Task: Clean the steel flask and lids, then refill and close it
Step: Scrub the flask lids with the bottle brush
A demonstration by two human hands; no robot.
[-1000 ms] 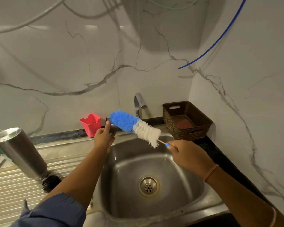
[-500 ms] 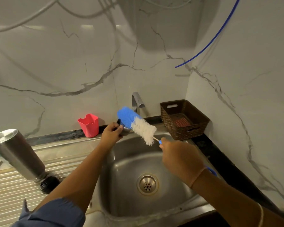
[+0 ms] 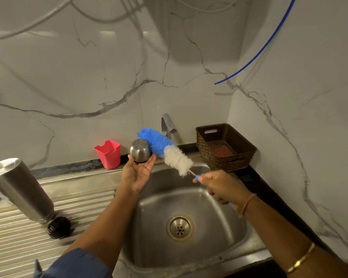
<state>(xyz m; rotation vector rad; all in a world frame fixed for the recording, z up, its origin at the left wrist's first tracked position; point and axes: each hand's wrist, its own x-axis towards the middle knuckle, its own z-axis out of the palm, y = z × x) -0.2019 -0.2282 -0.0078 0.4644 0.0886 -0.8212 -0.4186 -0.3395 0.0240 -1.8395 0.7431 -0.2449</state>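
Note:
My left hand [image 3: 137, 173] holds a small steel cup lid [image 3: 140, 150] above the sink's back edge, palm turned up, fingertips and thumb round its rim. My right hand [image 3: 219, 187] grips the blue handle of a bottle brush [image 3: 167, 151] with blue and white bristles. The blue bristle end touches the lid's right side. The steel flask [image 3: 20, 189] stands upside down and tilted on the ribbed drainboard at the left. A black inner lid [image 3: 59, 227] lies on the drainboard beside the flask's mouth.
The steel sink [image 3: 219, 217] with its round drain lies below my hands, the tap [image 3: 168, 126] at its back. A red plastic cup [image 3: 108, 154] stands left of the tap and a brown basket [image 3: 225, 146] at the right corner. A blue tube [image 3: 255, 55] hangs on the right wall.
My left hand has turned palm up, so the steel lid now shows in my fingers. The brush has swung against the lid's right side. My right hand moved slightly right.

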